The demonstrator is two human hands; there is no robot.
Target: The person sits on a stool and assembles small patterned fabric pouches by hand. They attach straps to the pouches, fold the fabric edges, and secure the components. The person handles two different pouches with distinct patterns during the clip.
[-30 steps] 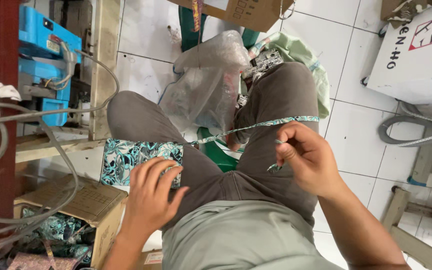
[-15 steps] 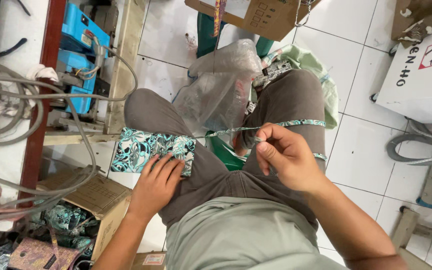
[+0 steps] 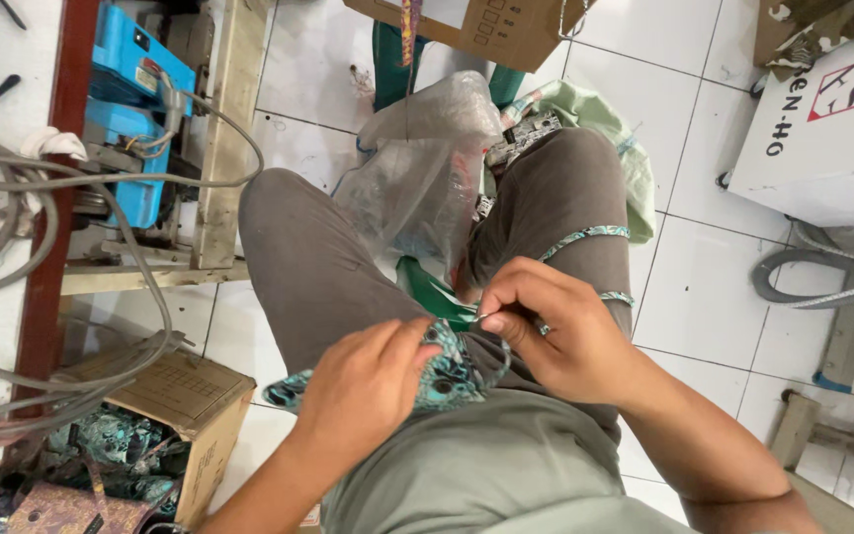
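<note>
A: So, what takes up most of the view?

B: A seated person's lap in grey trousers [image 3: 318, 267], seen from above, over a white tiled floor [image 3: 714, 297].

A: And around the legs?

B: A big white box [image 3: 822, 138] sits at the upper right, with a brown cardboard box [image 3: 491, 30] at the top edge. On the left is a wooden frame [image 3: 219, 148] holding a blue machine [image 3: 135, 109], with grey cables [image 3: 71, 188] looping past it. Lower left, an open carton [image 3: 185, 405] holds patterned cloth. Between the knees lies a crumpled clear plastic bag [image 3: 417, 178].

A: Where is the work piece?

B: A teal patterned fabric piece [image 3: 452, 371] lies on the lap, across the thighs, mostly under the hands. A thin strip of matching trim [image 3: 585, 235] runs from it over the person's right-side knee in view.

A: The left hand?

B: The left hand [image 3: 368, 391] lies flat on the fabric, fingers spread and loosely curled, pressing it down rather than pinching it.

A: The right?

B: The right hand [image 3: 555, 331] is closed, thumb and fingertips pinched together on the trim's end just above the fabric, close beside the left hand. A ring [image 3: 543, 327] shows on one finger.
</note>
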